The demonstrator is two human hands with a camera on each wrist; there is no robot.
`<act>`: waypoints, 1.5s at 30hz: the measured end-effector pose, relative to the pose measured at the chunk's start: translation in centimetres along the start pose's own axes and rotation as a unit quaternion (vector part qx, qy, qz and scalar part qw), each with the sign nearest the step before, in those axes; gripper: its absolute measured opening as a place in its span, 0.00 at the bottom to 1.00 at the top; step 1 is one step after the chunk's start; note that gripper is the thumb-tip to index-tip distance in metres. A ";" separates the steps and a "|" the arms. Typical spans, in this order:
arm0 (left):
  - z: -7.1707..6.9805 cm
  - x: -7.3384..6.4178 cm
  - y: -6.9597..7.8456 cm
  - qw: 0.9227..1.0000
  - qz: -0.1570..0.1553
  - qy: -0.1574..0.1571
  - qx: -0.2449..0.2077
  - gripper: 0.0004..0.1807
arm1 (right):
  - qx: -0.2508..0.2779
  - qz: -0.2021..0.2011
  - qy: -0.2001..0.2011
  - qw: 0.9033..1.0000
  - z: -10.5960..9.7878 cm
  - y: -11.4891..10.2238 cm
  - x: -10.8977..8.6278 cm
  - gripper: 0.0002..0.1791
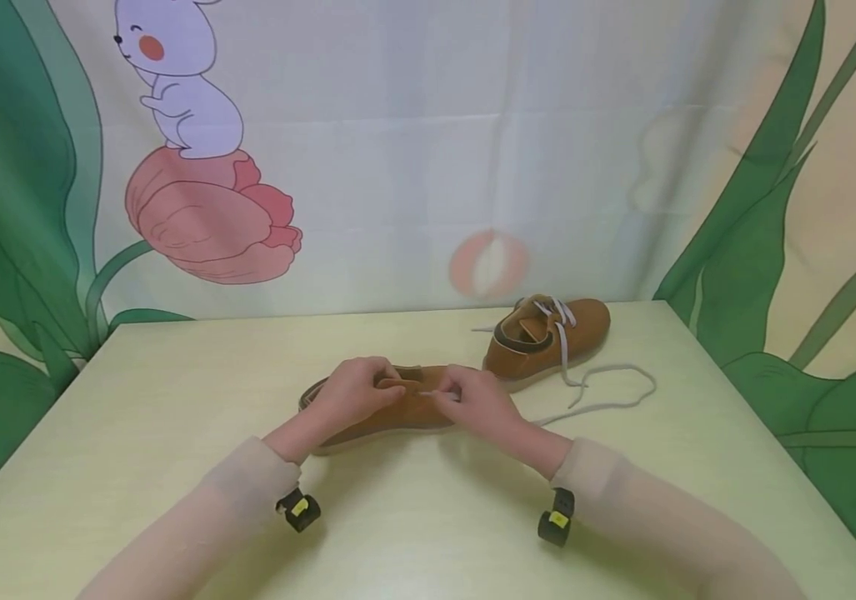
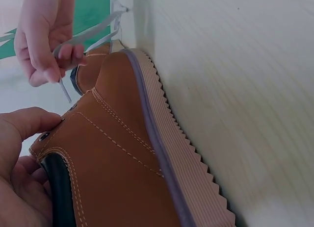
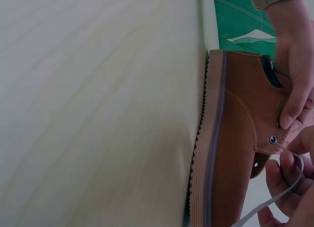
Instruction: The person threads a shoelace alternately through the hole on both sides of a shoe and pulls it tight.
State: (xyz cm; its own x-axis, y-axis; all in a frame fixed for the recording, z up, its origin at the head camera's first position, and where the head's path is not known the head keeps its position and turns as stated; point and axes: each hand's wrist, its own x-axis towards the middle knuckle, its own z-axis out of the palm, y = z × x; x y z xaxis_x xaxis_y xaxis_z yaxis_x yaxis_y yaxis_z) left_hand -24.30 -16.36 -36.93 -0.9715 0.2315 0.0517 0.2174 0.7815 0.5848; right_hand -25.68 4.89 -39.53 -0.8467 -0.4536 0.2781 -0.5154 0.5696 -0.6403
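A brown leather shoe (image 1: 397, 419) with a pale ridged sole stands on the table, its heel to the left. My left hand (image 1: 352, 392) pinches the edge of its eyelet flap between thumb and fingers. Close by, my right hand (image 1: 478, 402) pinches a thin grey shoelace (image 3: 267, 203) near its end. In the right wrist view the lace meets a metal eyelet (image 3: 273, 139) on the flap. The tip (image 2: 65, 91) points down toward the flap in the left wrist view. The tongue (image 3: 259, 164) shows beneath the flap.
Behind and to the right stands a second brown shoe (image 1: 581, 329) with pale laces through its eyelets. A long loop of lace (image 1: 626, 404) trails over the table (image 1: 412, 525) on the right. A printed curtain (image 1: 397, 167) hangs along the table's back edge.
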 end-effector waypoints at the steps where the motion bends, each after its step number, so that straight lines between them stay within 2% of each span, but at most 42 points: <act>1: 0.0 0.0 0.0 1.000 -0.001 0.001 -0.001 0.08 | -0.002 -0.004 0.002 1.000 0.1 -0.1 0.1 0.06; 7: -0.4 -0.2 0.1 1.000 0.009 0.010 -0.003 0.08 | -0.004 -0.010 0.015 1.000 0.9 -0.4 0.6 0.06; 12: -0.6 -0.7 -0.2 1.000 0.025 0.007 -0.004 0.09 | -0.012 -0.016 0.008 1.000 1.6 -0.5 0.9 0.08; 16: -1.1 -1.5 -0.6 0.999 0.044 0.012 0.004 0.07 | -0.009 0.004 -0.026 1.000 1.8 -0.3 1.5 0.08; 19: -1.4 -2.0 -0.9 0.997 0.068 0.016 0.017 0.05 | 0.004 0.030 -0.088 0.996 1.5 0.0 2.3 0.10; 22: -1.6 -2.2 -1.1 0.995 0.093 0.013 0.023 0.05 | 0.035 0.046 -0.179 0.982 0.8 0.1 3.4 0.12; 25: -1.7 -2.3 -1.1 0.994 0.106 0.011 0.020 0.05 | 0.099 0.062 -0.256 0.959 0.1 0.2 4.4 0.13; 29: -1.5 -2.3 -1.1 0.993 0.115 0.008 0.023 0.06 | 0.194 0.110 -0.305 0.926 -0.6 0.6 5.0 0.18; 32: -1.4 -2.3 -1.1 0.992 0.124 0.005 0.031 0.06 | 0.225 0.132 -0.320 0.911 -0.9 1.0 5.1 0.20; 36: -1.3 -2.4 -1.3 0.990 0.139 0.003 0.039 0.05 | 0.217 0.151 -0.306 0.915 -1.2 1.2 5.4 0.19; 41: -1.3 -2.3 -1.3 0.987 0.153 0.007 0.044 0.05 | 0.206 0.172 -0.234 0.935 -2.4 1.1 6.3 0.17; 45: -1.4 -2.3 -1.3 0.987 0.156 0.013 0.044 0.04 | 0.199 0.176 -0.171 0.949 -5.1 0.4 7.8 0.18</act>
State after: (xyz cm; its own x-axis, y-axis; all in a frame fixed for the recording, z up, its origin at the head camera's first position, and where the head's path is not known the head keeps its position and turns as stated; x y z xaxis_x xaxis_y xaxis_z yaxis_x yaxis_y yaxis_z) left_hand -22.51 -18.75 -36.70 -0.8578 0.4545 0.2399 0.5125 0.7223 0.4643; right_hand -33.13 5.09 -33.97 -0.8293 -0.5188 -0.2076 -0.0609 0.4532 -0.8893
